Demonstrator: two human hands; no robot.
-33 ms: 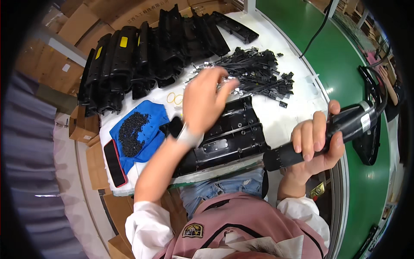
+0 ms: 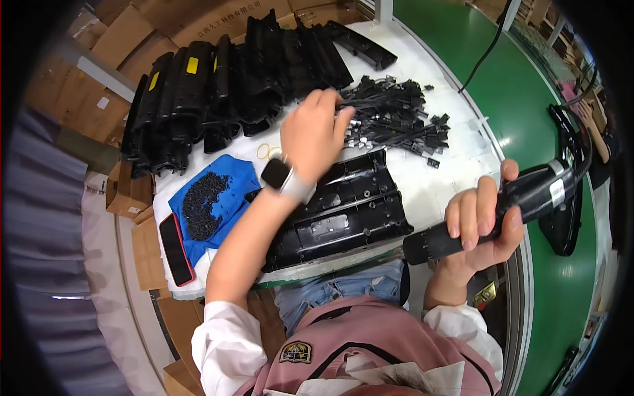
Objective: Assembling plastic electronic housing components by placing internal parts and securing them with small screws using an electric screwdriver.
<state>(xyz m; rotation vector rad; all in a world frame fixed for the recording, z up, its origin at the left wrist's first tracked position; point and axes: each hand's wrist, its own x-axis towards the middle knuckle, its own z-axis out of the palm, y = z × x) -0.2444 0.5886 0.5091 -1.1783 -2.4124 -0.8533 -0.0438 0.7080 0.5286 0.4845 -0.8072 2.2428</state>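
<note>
My left hand [image 2: 312, 138], with a watch [image 2: 277, 173] on its wrist, reaches over the near left edge of a pile of black cables with small connectors [image 2: 396, 115]. Its thumb stands apart from the curled fingers, and I see nothing held between them. My right hand [image 2: 485, 221] is wrapped round a black corded electric screwdriver [image 2: 436, 243], its nose pointing left past the table's near edge. Two black plastic housings [image 2: 356, 228] lie side by side in front of me, hollow side up, partly behind my left hand and wrist.
Several black plastic housings [image 2: 191, 89] stand in a row at the back left. On a blue cloth [image 2: 231, 178] lies a heap of small black screws [image 2: 201, 204], beside a red-edged phone [image 2: 175, 251]. Yellow rubber bands [image 2: 264, 150] lie nearby. A green surface [image 2: 489, 72] runs along the right.
My left hand has moved slightly farther from me, toward the cable pile, and its wrist has turned so the watch face shows more. The screwdriver in my right hand has barely shifted.
</note>
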